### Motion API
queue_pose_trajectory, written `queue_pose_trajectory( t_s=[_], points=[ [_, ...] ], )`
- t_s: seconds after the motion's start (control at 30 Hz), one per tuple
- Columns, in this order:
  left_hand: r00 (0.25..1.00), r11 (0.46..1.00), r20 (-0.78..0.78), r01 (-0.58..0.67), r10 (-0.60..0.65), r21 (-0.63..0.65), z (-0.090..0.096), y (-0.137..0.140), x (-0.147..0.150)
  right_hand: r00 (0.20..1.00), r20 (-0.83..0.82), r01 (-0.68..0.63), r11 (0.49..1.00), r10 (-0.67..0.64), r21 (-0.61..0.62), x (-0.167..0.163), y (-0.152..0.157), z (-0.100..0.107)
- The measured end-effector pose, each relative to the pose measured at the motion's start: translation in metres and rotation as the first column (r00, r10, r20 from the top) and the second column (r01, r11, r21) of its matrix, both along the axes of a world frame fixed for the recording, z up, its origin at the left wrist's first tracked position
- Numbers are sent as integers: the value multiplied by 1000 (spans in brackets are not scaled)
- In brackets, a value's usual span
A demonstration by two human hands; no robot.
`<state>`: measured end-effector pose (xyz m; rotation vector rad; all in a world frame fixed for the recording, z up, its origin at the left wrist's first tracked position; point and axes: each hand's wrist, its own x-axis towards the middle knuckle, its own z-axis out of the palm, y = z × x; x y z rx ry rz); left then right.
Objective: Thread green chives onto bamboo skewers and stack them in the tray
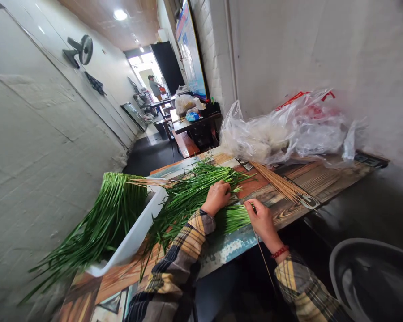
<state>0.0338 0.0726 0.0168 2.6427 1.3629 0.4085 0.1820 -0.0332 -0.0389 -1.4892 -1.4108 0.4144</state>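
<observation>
Long green garlic chives lie in a loose pile across the table, their pale stem ends pointing right. My left hand rests at those stem ends with its fingers curled closed round some chives; the fingertips are partly hidden. Close by on the right, my right hand pinches a thin bamboo skewer, which slants down past the table's front edge. A smaller bunch of cut stems lies between the two hands. Farther right is a bundle of bare bamboo skewers.
At the left, skewered chives hang over a white tray. Clear plastic bags sit against the wall at the back of the wood-patterned table. A dark basin stands lower right. A person is far off near the doorway.
</observation>
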Motion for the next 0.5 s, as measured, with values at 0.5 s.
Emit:
queue_pose_trajectory(
  t_s=[0.5],
  points=[
    [923, 976, 374, -14, 96, -218, -14, -35, -33, 993, -29, -112, 994, 112, 15, -27, 0, 3]
  ],
)
